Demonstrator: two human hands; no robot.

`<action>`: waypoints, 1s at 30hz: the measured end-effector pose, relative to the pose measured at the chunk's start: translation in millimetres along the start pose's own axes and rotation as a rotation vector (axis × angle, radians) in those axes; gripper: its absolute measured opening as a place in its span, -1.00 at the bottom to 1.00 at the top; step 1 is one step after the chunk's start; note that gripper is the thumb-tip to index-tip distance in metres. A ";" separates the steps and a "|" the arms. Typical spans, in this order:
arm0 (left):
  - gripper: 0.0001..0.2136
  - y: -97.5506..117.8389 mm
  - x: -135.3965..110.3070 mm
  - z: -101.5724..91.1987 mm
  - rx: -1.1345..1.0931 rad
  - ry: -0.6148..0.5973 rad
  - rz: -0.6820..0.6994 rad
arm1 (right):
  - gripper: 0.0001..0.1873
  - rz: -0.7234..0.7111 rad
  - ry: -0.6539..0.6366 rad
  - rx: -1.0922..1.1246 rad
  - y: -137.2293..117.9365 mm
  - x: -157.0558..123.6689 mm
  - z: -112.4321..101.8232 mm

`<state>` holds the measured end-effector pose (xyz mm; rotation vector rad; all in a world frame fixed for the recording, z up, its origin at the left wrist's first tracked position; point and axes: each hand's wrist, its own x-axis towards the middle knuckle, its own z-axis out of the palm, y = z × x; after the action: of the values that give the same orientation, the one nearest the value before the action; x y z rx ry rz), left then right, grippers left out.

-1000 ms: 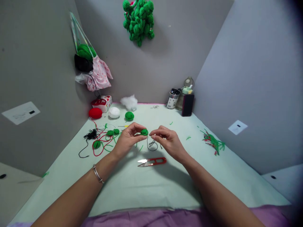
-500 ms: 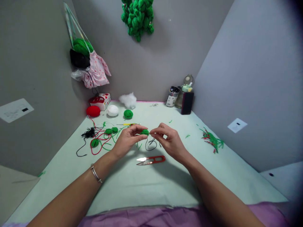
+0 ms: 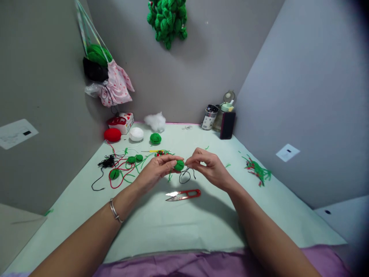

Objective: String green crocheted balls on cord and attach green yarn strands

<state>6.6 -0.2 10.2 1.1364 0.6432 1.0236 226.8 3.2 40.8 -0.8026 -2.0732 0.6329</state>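
Between the thumb and fingers of my left hand is a small round green crocheted piece. My right hand is closed in a pinch just to the right of it; what its fingertips hold is too small to make out. A dark cord curls on the table below the two hands. Closer to me lie thread snips with a red handle, blades pointing left. A yellow-handled crochet hook rests beyond my left hand, beside red and green bits.
Left are black yarn, a green crocheted piece and red yarn strands. Behind stand red, white and green yarn balls and white stuffing. Green yarn scraps lie right, a dark phone-like slab behind.
The green crocheted piece has turned in my left hand, showing a rounder face and sitting slightly lower. My right hand stays pinched beside it, a little farther off.
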 end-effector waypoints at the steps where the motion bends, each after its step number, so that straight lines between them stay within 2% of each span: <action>1: -0.73 -1.0 0.2 -0.2 -0.017 -0.014 -0.009 | -0.85 0.001 -0.008 0.017 0.4 -0.1 0.6; 12: -0.79 1.7 -1.6 4.3 -0.091 0.001 -0.004 | -0.82 0.112 0.066 0.102 -4.6 2.6 8.6; 16: -0.69 3.6 -2.7 3.8 -0.080 -0.050 -0.012 | -0.85 0.176 0.138 0.169 -3.3 4.2 9.0; 19: -0.67 -1.0 -1.8 3.9 -0.047 -0.003 0.025 | -0.84 0.284 0.154 0.206 0.5 4.4 12.5; 24: -0.70 -14.6 3.5 1.7 -0.019 0.097 0.010 | -0.88 0.453 0.088 0.251 7.5 4.3 21.4; 27: -0.64 -19.5 5.9 1.4 0.038 0.134 -0.006 | -0.89 0.421 0.106 0.304 5.5 2.8 26.0; 30: -0.63 -20.8 6.2 3.2 0.058 0.155 -0.003 | -0.93 0.298 0.108 0.129 2.1 -1.1 30.4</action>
<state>18.8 2.5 -7.8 1.1135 0.8020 1.1036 203.0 -1.0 22.2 -1.0567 -1.8105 0.8567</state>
